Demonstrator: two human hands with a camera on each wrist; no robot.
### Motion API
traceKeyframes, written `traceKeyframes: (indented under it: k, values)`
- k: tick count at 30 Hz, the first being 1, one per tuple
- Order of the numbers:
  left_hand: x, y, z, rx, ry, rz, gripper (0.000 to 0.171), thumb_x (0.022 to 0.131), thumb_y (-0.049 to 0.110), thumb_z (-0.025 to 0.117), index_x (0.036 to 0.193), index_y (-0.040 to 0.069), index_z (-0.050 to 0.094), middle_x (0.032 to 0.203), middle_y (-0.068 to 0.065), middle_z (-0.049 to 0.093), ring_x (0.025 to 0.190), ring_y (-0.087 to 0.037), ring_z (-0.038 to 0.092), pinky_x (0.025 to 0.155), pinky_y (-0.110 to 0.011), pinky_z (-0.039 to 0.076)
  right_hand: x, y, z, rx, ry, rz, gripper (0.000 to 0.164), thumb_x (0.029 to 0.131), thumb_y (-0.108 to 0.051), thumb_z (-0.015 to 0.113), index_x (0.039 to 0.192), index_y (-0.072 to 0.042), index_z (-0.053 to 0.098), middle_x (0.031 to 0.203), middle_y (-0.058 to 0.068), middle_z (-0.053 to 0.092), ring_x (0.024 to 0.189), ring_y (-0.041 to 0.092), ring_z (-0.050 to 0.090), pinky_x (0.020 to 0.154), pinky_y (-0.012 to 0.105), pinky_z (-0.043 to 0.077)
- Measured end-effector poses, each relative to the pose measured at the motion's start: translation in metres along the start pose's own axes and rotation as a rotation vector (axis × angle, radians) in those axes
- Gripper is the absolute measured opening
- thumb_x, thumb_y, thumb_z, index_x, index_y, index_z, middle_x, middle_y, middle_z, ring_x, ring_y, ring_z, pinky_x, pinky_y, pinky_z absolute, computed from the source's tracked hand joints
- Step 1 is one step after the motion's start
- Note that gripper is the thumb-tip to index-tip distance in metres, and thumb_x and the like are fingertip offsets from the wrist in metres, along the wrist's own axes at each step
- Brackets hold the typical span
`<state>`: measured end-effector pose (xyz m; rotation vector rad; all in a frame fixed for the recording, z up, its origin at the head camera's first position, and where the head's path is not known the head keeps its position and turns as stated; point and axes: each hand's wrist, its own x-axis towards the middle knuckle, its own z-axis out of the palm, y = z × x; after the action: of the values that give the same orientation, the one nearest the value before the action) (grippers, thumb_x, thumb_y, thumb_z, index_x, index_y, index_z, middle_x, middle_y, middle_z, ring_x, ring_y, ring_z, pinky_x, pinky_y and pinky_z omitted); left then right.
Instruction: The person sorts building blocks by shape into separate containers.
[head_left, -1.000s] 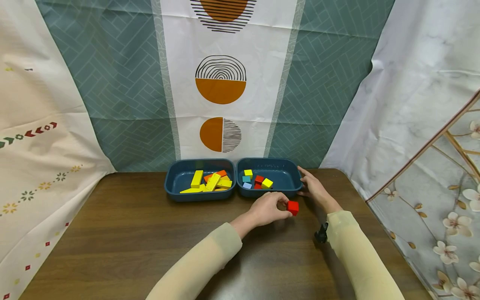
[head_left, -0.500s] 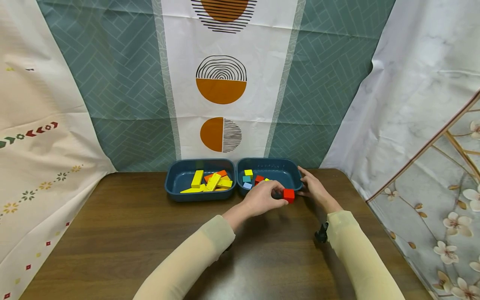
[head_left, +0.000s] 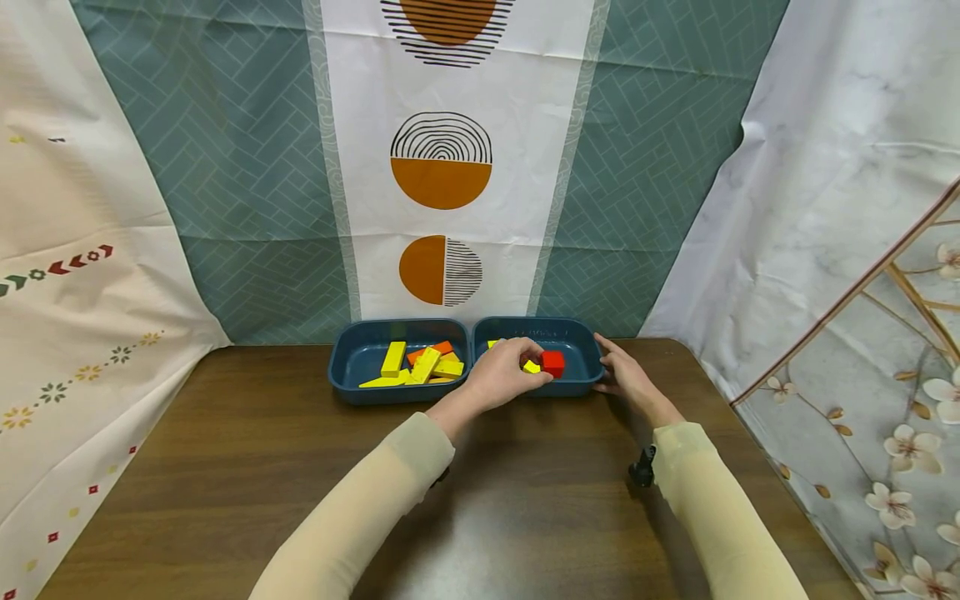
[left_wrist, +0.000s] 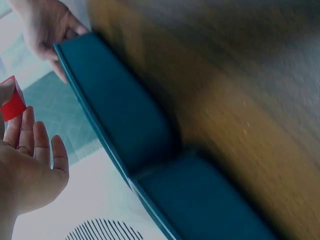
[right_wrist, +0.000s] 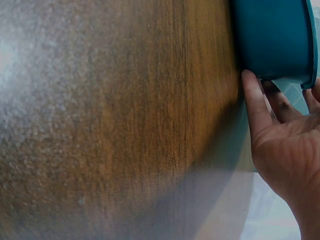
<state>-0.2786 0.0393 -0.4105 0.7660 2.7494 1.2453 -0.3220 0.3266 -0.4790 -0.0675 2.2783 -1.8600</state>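
Over the right-hand blue tray [head_left: 573,388], my left hand [head_left: 501,372] pinches a red cube [head_left: 552,363] between thumb and fingers. The left wrist view also has the red cube [left_wrist: 14,102] at the fingertips, above the rim. A yellow cube [head_left: 532,367] shows through the gap of the curled fingers, and another yellow block [head_left: 492,342] peeks out behind the hand; the other blocks in this tray are hidden by it. At the tray's right end my right hand [head_left: 628,377] rests its fingers on the outer wall, fingertips right at the tray's end [right_wrist: 280,50] in the right wrist view.
Beside it on the left stands a second blue tray [head_left: 352,392] with several yellow blocks [head_left: 393,358] and orange blocks [head_left: 444,347]. Both sit at the back of the brown wooden table [head_left: 300,467], against a hanging patterned cloth [head_left: 262,208].
My left hand has carried the red cube left and away from me, from in front of the right-hand tray to over it. The right hand has stayed at the tray's end.
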Motion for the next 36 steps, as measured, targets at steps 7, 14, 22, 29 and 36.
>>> traceKeyframes:
  k: [7,14,22,29,36]
  values:
    - [0.004,-0.013,-0.018,0.041,0.066,-0.046,0.038,0.092,0.037,0.078,0.121,0.015,0.070,0.113,0.001,0.071,0.100,-0.019,0.058,0.079,-0.033,0.052,0.003,0.002,-0.001,-0.017,0.002,-0.004,0.063,0.106,-0.012,0.029,0.166,-0.023,0.016,0.170,0.012,0.008,0.133,0.038,0.041,0.104,0.059,0.045]
    - [0.006,-0.026,-0.034,0.059,0.118,-0.109,0.039,0.091,0.036,0.078,0.122,0.014,0.069,0.116,-0.003,0.069,0.107,-0.021,0.056,0.089,-0.039,0.051,0.002,0.003,-0.002,-0.024,-0.005,-0.001,0.063,0.106,-0.013,0.028,0.166,-0.024,0.015,0.171,0.009,0.003,0.142,0.042,0.033,0.106,0.061,0.042]
    - [0.010,-0.038,-0.043,0.115,0.175,-0.171,0.039,0.091,0.039,0.078,0.121,0.016,0.069,0.114,-0.002,0.069,0.105,-0.019,0.053,0.088,-0.038,0.051,0.002,0.003,-0.002,-0.017,-0.002,0.001,0.063,0.106,-0.012,0.028,0.166,-0.024,0.015,0.171,0.009,0.002,0.142,0.042,0.033,0.107,0.062,0.041]
    - [0.012,-0.039,-0.046,0.146,0.188,-0.209,0.040,0.090,0.040,0.079,0.121,0.015,0.069,0.112,-0.001,0.069,0.106,-0.021,0.057,0.090,-0.039,0.052,0.002,0.003,-0.002,-0.025,0.009,0.004,0.063,0.105,-0.011,0.029,0.166,-0.024,0.016,0.171,0.009,0.005,0.138,0.039,0.037,0.105,0.059,0.044]
    - [0.017,-0.043,-0.041,0.195,0.193,-0.228,0.042,0.089,0.039,0.080,0.121,0.013,0.070,0.111,-0.002,0.069,0.102,-0.021,0.056,0.086,-0.038,0.052,0.002,0.001,0.000,-0.018,0.022,0.020,0.063,0.105,-0.013,0.030,0.166,-0.024,0.018,0.170,0.009,0.007,0.133,0.037,0.039,0.105,0.059,0.045]
